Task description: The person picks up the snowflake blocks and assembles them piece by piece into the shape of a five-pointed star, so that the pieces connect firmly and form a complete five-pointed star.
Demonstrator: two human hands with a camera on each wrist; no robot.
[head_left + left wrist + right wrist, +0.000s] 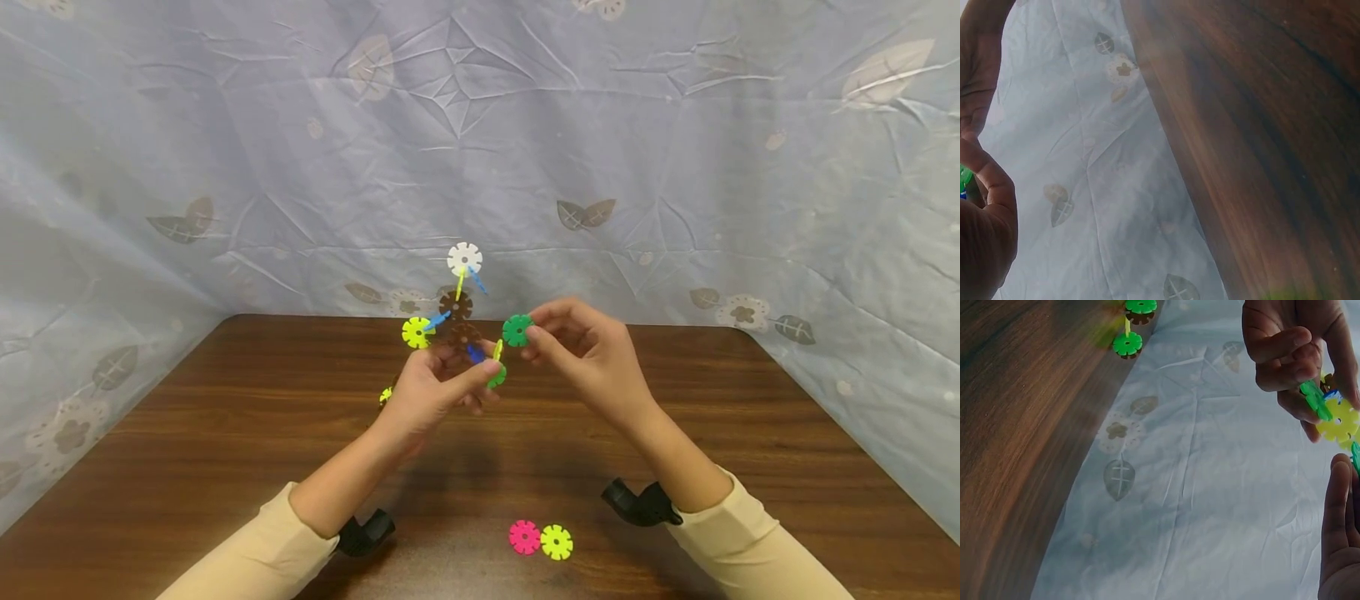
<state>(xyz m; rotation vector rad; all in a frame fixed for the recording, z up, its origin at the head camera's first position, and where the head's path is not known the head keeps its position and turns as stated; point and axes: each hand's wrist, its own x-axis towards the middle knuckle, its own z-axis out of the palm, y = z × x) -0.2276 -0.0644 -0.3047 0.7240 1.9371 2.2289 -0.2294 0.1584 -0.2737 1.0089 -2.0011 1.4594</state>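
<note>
My left hand (pixel 431 387) holds an assembly of notched plastic discs above the table, its thumb and fingers around the lower part. The assembly carries a white disc (pixel 465 259) on top, brown discs (pixel 455 307) in the middle, a yellow disc (pixel 417 332) at the left, blue ones seen nearly edge-on, and a green disc (pixel 497 377) by the thumb. My right hand (pixel 600 358) pinches another green disc (pixel 517 331) between thumb and fingers, close beside the upright yellow disc (pixel 1339 420) of the assembly. In the left wrist view, fingers hide most of the pieces.
A pink disc (pixel 524 537) and a yellow disc (pixel 557 542) lie side by side near the front of the wooden table (pixel 262 467). Behind the left hand shows part of another yellow disc (pixel 386 395). A patterned cloth (pixel 480 150) hangs behind the table.
</note>
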